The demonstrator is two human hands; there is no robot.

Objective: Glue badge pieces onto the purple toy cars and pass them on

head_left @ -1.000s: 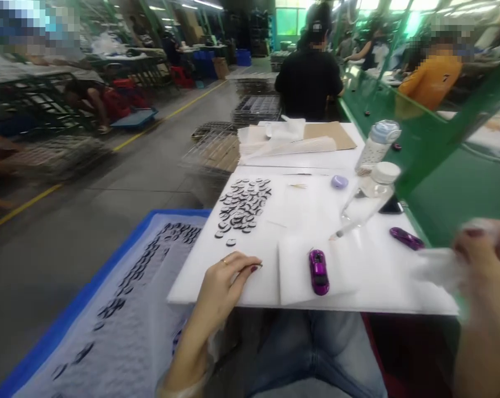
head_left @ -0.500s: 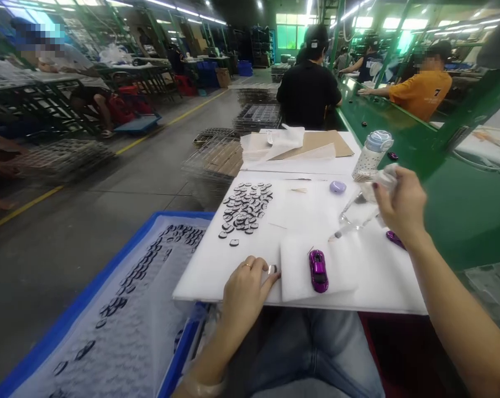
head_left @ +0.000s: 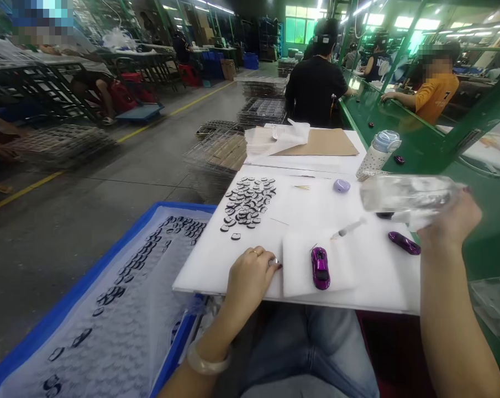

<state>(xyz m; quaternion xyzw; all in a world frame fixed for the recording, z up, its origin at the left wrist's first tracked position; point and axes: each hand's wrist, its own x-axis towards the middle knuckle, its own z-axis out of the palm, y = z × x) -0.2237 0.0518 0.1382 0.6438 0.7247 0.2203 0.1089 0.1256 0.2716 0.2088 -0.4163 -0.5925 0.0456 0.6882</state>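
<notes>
My right hand (head_left: 451,221) is closed round a clear plastic bottle (head_left: 403,194), held on its side above the right edge of the white foam board (head_left: 357,276). My left hand (head_left: 252,276) rests curled on the board's near edge, pinching a small dark piece at its fingertips. A purple toy car (head_left: 320,267) lies on a small white foam pad (head_left: 299,260) just right of that hand. A second purple car (head_left: 404,242) lies further right. A syringe (head_left: 348,228) lies between them. A heap of small black-and-white discs (head_left: 247,202) sits at the board's left.
A blue tray (head_left: 67,315) lined with white foam and rows of discs stands at my left. A spotted water bottle (head_left: 377,155), a lilac case (head_left: 341,185) and cardboard (head_left: 324,142) lie beyond. A green conveyor (head_left: 403,132) runs along the right, with other people seated at it.
My right hand has lifted the clear bottle off the board and tipped it sideways. The left hand stays at the near edge with its small piece.
</notes>
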